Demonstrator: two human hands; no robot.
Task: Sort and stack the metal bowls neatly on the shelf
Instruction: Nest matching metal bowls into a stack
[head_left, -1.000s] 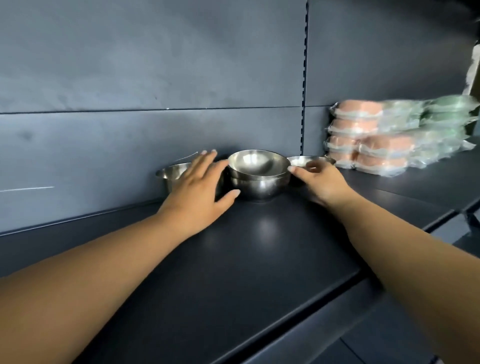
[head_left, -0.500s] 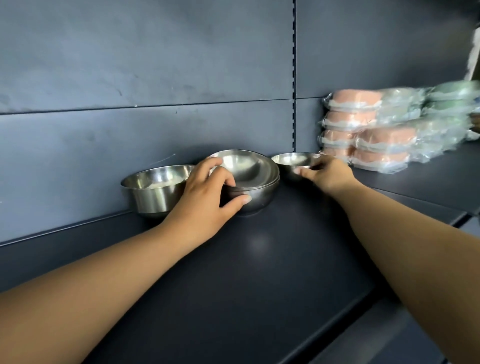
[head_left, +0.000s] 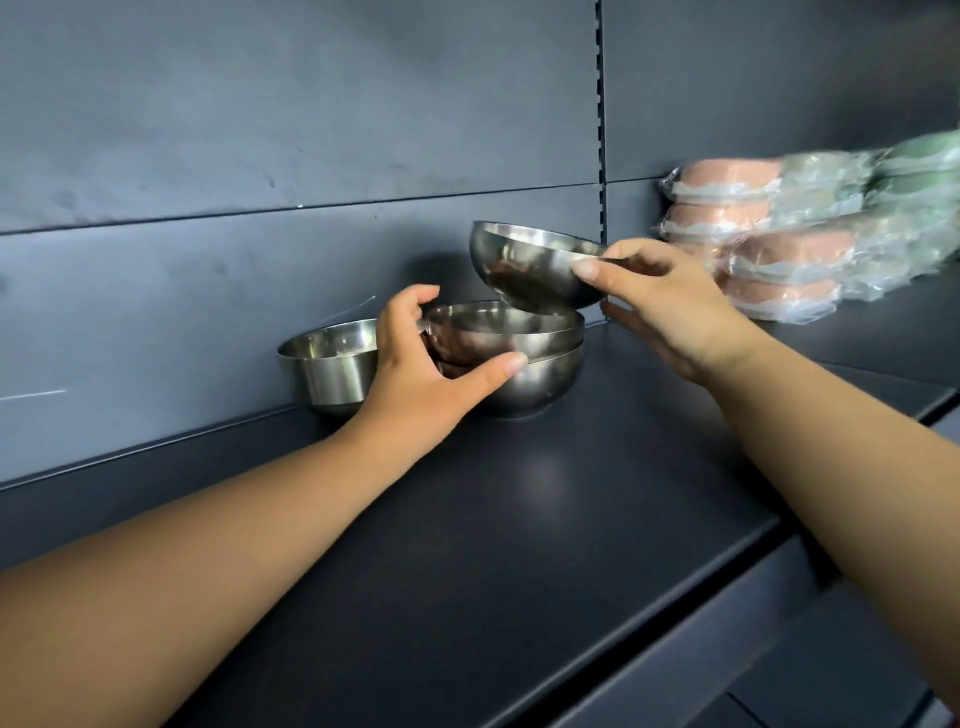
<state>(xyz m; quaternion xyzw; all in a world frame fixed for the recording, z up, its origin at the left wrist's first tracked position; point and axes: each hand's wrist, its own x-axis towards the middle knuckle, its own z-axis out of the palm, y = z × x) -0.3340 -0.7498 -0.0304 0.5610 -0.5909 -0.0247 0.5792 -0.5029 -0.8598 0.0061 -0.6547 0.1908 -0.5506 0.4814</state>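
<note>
Two nested metal bowls form a stack (head_left: 524, 364) on the dark shelf (head_left: 545, 519) near the back wall. My left hand (head_left: 421, 374) grips the stack's left side, thumb on the front and fingers over the rim. My right hand (head_left: 670, 306) holds a round metal bowl (head_left: 524, 265) by its right rim, tilted, in the air just above the stack. A straight-sided metal bowl (head_left: 332, 364) stands on the shelf to the left of the stack, partly hidden by my left hand.
Plastic-wrapped pink and green packs (head_left: 810, 234) are piled on the shelf at the right, close behind my right hand. The grey back panel (head_left: 311, 156) with a slotted upright (head_left: 601, 130) rises right behind the bowls. The shelf's front edge (head_left: 675, 603) runs diagonally below.
My right hand has lifted the right-hand bowl off the shelf and carried it left, above the stack. My left hand stays on the stack.
</note>
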